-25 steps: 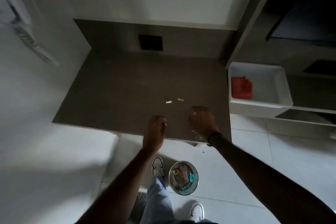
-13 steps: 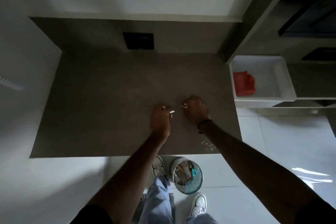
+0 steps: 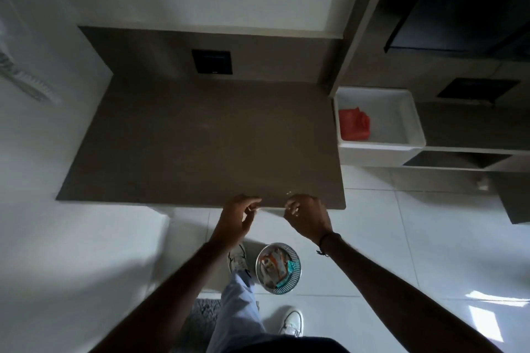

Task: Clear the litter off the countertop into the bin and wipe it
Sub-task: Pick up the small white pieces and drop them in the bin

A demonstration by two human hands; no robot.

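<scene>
The brown countertop (image 3: 200,146) lies bare in front of me. My left hand (image 3: 236,219) and my right hand (image 3: 308,219) hover just past its front edge, each with fingertips pinched on a small pale stub of litter that barely shows. Below them on the floor stands the round wire-mesh bin (image 3: 278,268), holding several wrappers. A red cloth (image 3: 354,125) lies crumpled in the white tray (image 3: 413,123) to the right of the counter.
A black socket plate (image 3: 212,61) sits on the backsplash. Dark shelves and a cabinet stand at the right. My legs and white shoes (image 3: 292,321) are on the white tiled floor beside the bin, with a grey mat (image 3: 200,312) under me.
Both hands reached to the two small stubs on the counter, pinched them, and drew back over the front edge above the bin. The counter no longer shows the stubs.
</scene>
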